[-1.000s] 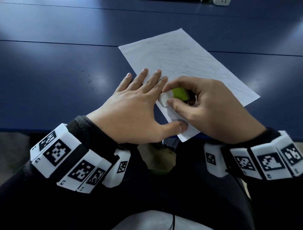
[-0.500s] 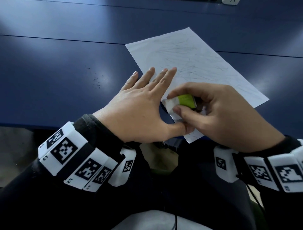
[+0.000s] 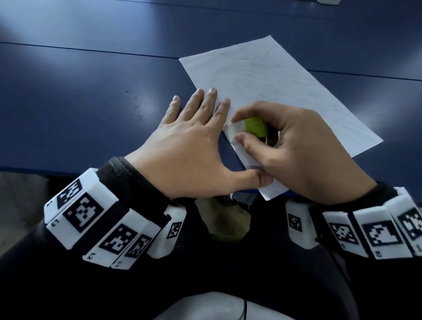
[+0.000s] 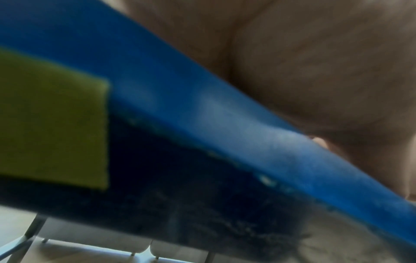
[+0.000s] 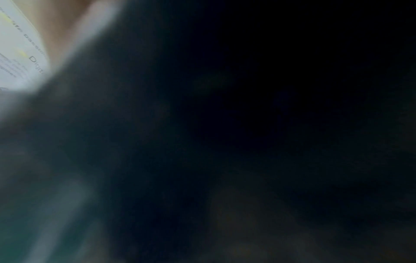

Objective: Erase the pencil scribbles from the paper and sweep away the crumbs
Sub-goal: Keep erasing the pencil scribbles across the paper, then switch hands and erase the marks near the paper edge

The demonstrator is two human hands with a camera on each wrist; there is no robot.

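Observation:
A white sheet of paper [image 3: 269, 77] with faint pencil scribbles lies skewed on the dark blue table [image 3: 80, 91], its near corner at the table's front edge. My left hand [image 3: 194, 146] lies flat, fingers straight, pressing the sheet's left edge, thumb on the near corner. My right hand [image 3: 285, 148] pinches a white eraser with a green sleeve [image 3: 246, 128] between thumb and forefinger, its white end down on the paper beside the left fingertips. The left wrist view shows only the table's edge [image 4: 202, 115] and the palm [image 4: 315, 71]. The right wrist view is dark and blurred.
Small dark crumbs [image 3: 137, 107] are scattered on the table left of my left hand. A seam [image 3: 91, 49] runs across the tabletop behind the paper. A white object [image 3: 328, 1] sits at the far edge.
The eraser and my right hand have shifted slightly along the paper's lower left part. My left hand stays flat on the sheet. The head view has drifted a little.

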